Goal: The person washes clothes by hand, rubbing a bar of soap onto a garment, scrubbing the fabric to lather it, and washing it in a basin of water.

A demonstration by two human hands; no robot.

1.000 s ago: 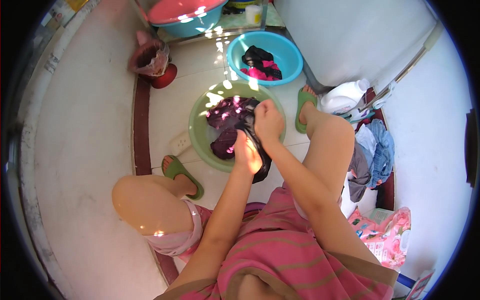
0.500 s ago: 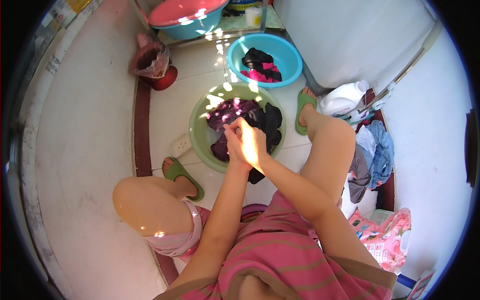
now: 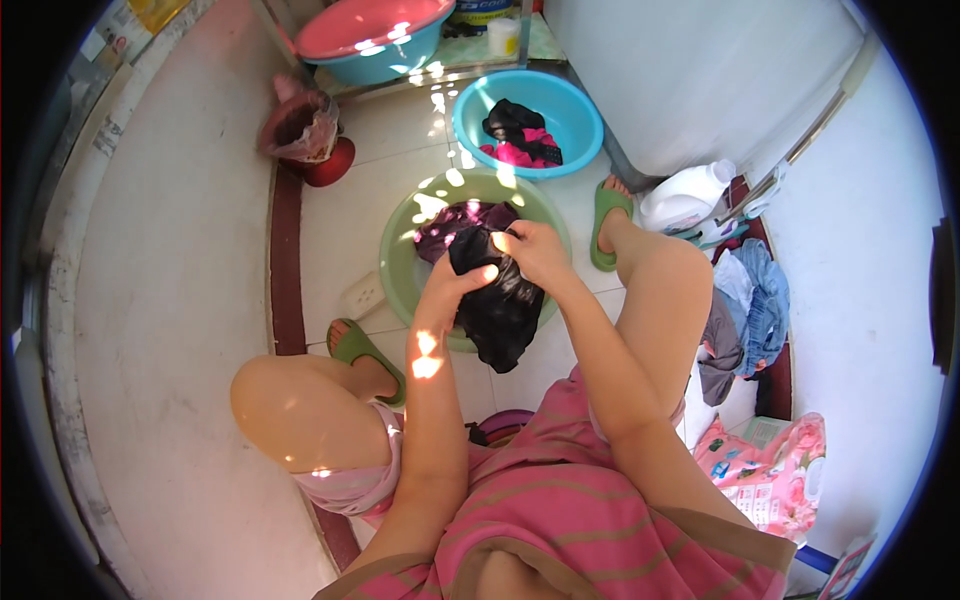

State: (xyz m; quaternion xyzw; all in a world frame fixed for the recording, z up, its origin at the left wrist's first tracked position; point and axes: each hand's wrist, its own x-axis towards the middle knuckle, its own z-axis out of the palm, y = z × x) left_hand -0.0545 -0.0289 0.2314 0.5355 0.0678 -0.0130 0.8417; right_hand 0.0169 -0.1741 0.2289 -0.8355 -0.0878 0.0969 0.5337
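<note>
Between my two hands hangs a black garment (image 3: 497,305), bunched at the top and drooping past the near rim of the green basin (image 3: 402,290). My left hand (image 3: 450,285) grips its left side with the thumb lying on top. At its upper right, my right hand (image 3: 537,250) has the cloth pinched, thumb pointing left. The garment's exact kind cannot be made out. Behind it in the basin lies dark purple cloth (image 3: 462,225), speckled with sunlight.
A blue basin (image 3: 580,120) holding black and pink clothes stands beyond the green one. Far left is a red bin (image 3: 325,168); a power strip (image 3: 362,295) lies left of the green basin. A white detergent bottle (image 3: 685,197) and piled clothes (image 3: 762,300) line the right wall.
My hands, close together over the green basin before, have moved apart. The black garment is now raised and spread between them, hanging toward me.
</note>
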